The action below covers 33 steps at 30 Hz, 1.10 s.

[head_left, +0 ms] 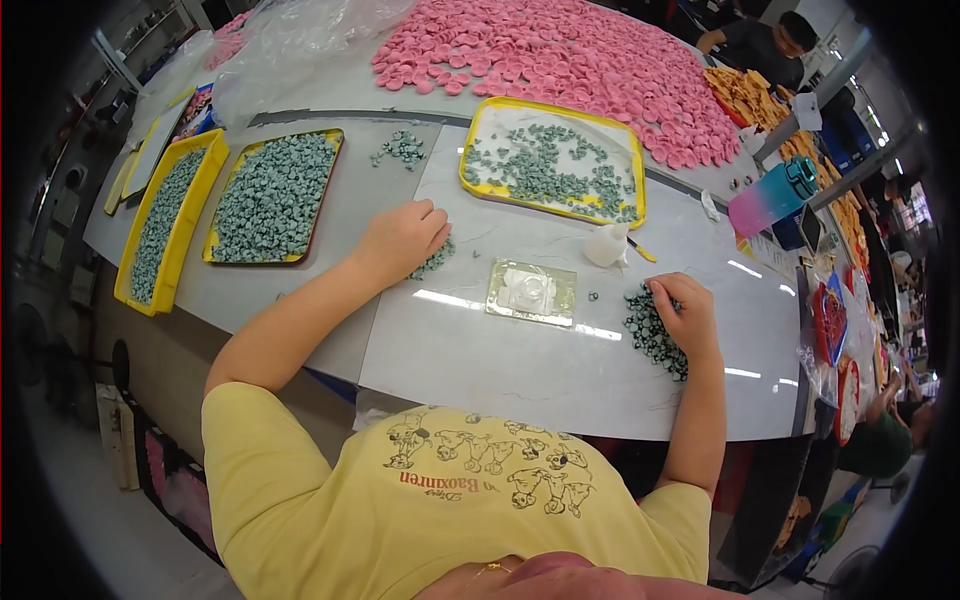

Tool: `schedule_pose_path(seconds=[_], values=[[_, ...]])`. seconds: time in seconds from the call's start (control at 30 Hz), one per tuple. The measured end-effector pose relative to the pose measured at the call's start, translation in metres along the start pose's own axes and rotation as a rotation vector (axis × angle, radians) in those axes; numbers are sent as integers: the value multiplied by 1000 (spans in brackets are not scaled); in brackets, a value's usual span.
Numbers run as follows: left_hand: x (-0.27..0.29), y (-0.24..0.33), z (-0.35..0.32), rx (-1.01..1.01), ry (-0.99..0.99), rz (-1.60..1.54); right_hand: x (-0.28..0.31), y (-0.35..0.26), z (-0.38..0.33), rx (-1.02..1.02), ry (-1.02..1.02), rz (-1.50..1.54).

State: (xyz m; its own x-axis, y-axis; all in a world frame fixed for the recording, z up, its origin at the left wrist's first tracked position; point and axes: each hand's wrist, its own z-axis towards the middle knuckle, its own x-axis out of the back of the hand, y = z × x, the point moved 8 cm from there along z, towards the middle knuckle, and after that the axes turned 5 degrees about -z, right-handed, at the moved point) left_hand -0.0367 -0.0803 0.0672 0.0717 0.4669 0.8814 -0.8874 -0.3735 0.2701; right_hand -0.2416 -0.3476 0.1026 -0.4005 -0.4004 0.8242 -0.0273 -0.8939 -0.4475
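My left hand point(405, 242) rests on the table with its fingers curled, beside a small pile of green pieces point(435, 262). Anything between those fingertips is hidden. At the right, my right hand point(688, 310) reaches over a heap of darker, shiny green pieces point(655, 345), its thumb and fingers drawn together; what they grip is too small to make out. Between my hands lies a square, clear yellowish slab point(559, 304) with a whitish round patch in its middle. Behind it stands a small white squeeze bottle point(604, 246). One loose green piece point(593, 296) lies near the right heap.
A yellow-rimmed tray point(548, 103) of scattered green pieces lies ahead. Fuller are a second tray point(335, 150) and a yellow bin point(205, 190) at left. Pink cup-shaped pieces point(560, 60) cover the far table. A blue-pink bottle point(765, 200) stands right; another person point(760, 50) sits beyond.
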Motion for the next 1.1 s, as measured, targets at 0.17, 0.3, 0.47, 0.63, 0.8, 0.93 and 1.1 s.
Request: schedule_pose_path(seconds=[0.17, 0.3, 0.47, 0.63, 0.8, 0.93, 1.1], values=[[20, -4, -14, -72, 88, -87, -2, -5, 1, 4, 19, -14], [31, 5, -9, -118, 90, -102, 0, -4, 0, 12, 16, -14], [19, -6, 28, -1, 132, -276, 6, 2, 0, -2, 9, -11], [-23, 0, 98, 30, 120, -311, 18, 5, -3, 52, 58, -2], [-68, 34, 148, 275, -110, -101, 29, 20, -5, -1, 34, -1], [-90, 70, 169, 376, -267, 1, 35, 32, -5, -12, 20, -3], [-120, 86, 187, 342, -238, 71, 39, 40, -6, 35, 36, -4]])
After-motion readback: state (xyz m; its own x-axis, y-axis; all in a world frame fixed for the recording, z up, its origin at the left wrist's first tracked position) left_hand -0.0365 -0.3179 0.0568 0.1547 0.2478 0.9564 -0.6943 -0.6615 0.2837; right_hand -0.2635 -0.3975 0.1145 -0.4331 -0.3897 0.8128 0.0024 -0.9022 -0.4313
